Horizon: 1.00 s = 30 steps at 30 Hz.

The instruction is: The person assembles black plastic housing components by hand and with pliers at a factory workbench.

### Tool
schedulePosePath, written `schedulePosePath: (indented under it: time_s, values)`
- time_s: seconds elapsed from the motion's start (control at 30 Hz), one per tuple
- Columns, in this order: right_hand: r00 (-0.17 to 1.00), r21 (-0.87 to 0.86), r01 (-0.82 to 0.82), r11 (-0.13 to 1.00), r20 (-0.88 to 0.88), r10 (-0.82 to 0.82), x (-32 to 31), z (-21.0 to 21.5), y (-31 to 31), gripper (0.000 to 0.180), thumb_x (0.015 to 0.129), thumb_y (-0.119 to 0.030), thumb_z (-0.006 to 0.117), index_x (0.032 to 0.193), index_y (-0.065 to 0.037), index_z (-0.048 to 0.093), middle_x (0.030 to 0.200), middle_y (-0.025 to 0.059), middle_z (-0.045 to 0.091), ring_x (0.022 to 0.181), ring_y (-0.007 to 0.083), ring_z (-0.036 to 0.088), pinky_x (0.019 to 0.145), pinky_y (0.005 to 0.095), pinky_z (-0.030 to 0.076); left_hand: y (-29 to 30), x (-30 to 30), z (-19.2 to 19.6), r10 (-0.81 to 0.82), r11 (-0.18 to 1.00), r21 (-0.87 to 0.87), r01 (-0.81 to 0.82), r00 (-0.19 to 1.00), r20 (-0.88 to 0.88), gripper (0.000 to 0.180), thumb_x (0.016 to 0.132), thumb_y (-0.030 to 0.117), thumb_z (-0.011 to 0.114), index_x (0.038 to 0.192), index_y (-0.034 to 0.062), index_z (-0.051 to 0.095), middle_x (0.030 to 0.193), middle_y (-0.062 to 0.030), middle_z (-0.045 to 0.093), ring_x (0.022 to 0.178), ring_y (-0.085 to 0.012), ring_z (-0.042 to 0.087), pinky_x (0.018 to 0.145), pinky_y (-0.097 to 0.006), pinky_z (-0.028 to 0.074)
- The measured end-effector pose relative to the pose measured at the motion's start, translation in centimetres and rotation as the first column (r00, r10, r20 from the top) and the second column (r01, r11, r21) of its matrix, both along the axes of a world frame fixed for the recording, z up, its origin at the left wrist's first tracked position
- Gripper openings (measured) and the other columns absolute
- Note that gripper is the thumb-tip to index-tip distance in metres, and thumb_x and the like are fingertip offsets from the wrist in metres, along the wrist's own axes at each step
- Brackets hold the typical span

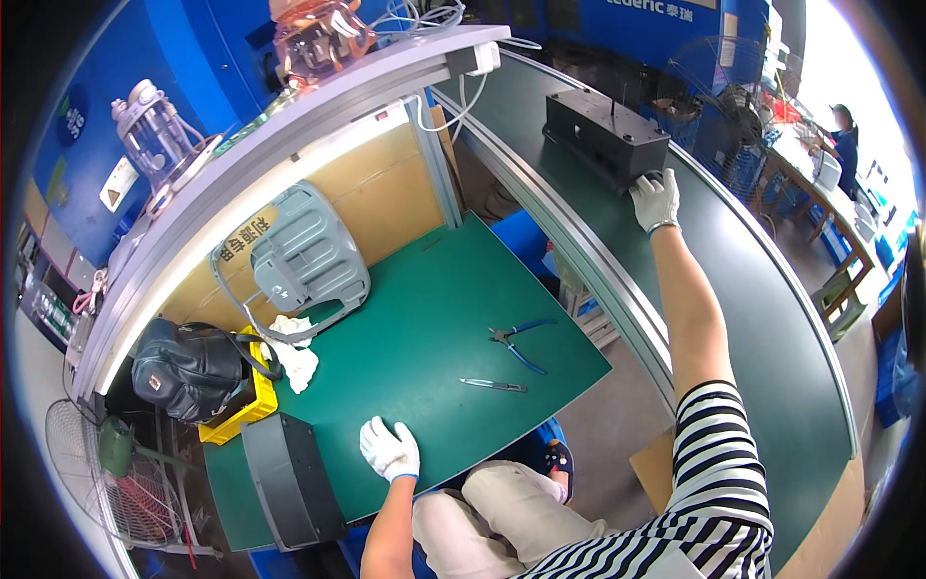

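The right hand point(656, 202) touches the near end of the black box point(603, 138); how far its fingers close, I cannot tell. The box looks stiff, perhaps heavy, better held at both ends. The left hand point(390, 450) is loosely open, empty; between hands, pliers point(504, 337) lie and a metal rail point(600, 273) obstructs.

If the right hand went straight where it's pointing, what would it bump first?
Most likely the long, black, box-shaped device, perhaps metal: the white-gloved right hand is at its near end and seems to touch it, though depth is unclear.
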State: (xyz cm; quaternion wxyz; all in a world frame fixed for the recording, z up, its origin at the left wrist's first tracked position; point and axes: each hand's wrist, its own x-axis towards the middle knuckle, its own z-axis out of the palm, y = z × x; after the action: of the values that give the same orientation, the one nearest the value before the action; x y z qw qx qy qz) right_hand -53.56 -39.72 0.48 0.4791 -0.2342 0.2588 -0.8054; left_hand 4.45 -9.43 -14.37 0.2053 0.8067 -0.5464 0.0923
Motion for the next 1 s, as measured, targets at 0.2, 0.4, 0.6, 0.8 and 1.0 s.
schedulePosePath:
  time_s: [0.2, 0.4, 0.6, 0.8, 1.0]
  values:
    - [0.927, 0.266, -0.015, 0.964, 0.366, -0.086, -0.1, 1.8, 3.7, 0.073, 0.09, -0.066, 0.049, 0.138, -0.011, 0.047, 0.142, 0.013, 0.05, 0.129, 0.0305, 0.046, 0.112, 0.0392, 0.032, 0.1, -0.2, 0.1, 0.012, 1.0, -0.019, -0.013, 0.999, -0.035, 0.044, 0.085, 0.029, 0.061, 0.119, 0.0019, 0.054, 0.125, -0.0189, 0.054, 0.124, -0.0354, 0.047, 0.108, -0.047, 0.035]
    - [0.891, 0.319, 0.015, 0.948, 0.426, -0.158, 2.5, 6.6, 15.8, 0.049, 0.098, -0.053, 0.044, 0.118, -0.014, 0.064, 0.125, 0.0081, 0.064, 0.11, 0.0263, 0.063, 0.098, 0.0451, 0.05, 0.7, 0.8, -0.7, 0.022, 0.999, -0.026, -0.024, 0.997, -0.076, 0.045, 0.085, 0.03, 0.061, 0.121, 0.0029, 0.055, 0.127, -0.0175, 0.053, 0.125, -0.0341, 0.046, 0.109, -0.045, 0.035]
    - [0.854, 0.33, -0.487, 0.809, 0.375, 0.361, 7.7, 9.1, 27.3, 0.044, 0.101, -0.046, 0.044, 0.102, -0.009, 0.069, 0.104, 0.0101, 0.07, 0.092, 0.0251, 0.068, 0.082, 0.047, 0.058, 0.8, 2.8, 0.7, 0.028, 0.999, -0.01, -0.041, 0.82, -0.571, 0.055, 0.088, 0.042, 0.062, 0.127, 0.0029, 0.054, 0.131, -0.0176, 0.051, 0.124, -0.0353, 0.047, 0.107, -0.046, 0.037]
    - [0.595, 0.345, -0.802, 0.488, 0.533, 0.601, 17.7, 8.9, 33.7, 0.046, 0.101, -0.046, 0.048, 0.108, -0.003, 0.065, 0.103, 0.0121, 0.07, 0.091, 0.0241, 0.068, 0.08, 0.0475, 0.058, 3.7, -1.0, 13.1, -0.206, 0.917, -0.383, 0.115, -0.684, -0.7, 0.073, 0.096, 0.06, 0.048, 0.136, -0.0008, 0.046, 0.138, -0.0197, 0.05, 0.124, -0.0348, 0.051, 0.11, -0.049, 0.039]
    - [0.277, 0.182, -0.961, 0.209, 0.68, 0.679, 26.3, -0.3, 36.5, 0.036, 0.103, -0.033, 0.047, 0.107, 0.0, 0.063, 0.092, 0.0132, 0.072, 0.078, 0.0226, 0.073, 0.075, 0.0377, 0.062, 14.3, -1.9, 17.8, -0.447, 0.887, -0.432, -0.164, -0.543, -0.711, 0.048, 0.1, 0.039, 0.052, 0.135, 0.0061, 0.049, 0.133, -0.0119, 0.057, 0.118, -0.0289, 0.057, 0.098, -0.051, 0.049]
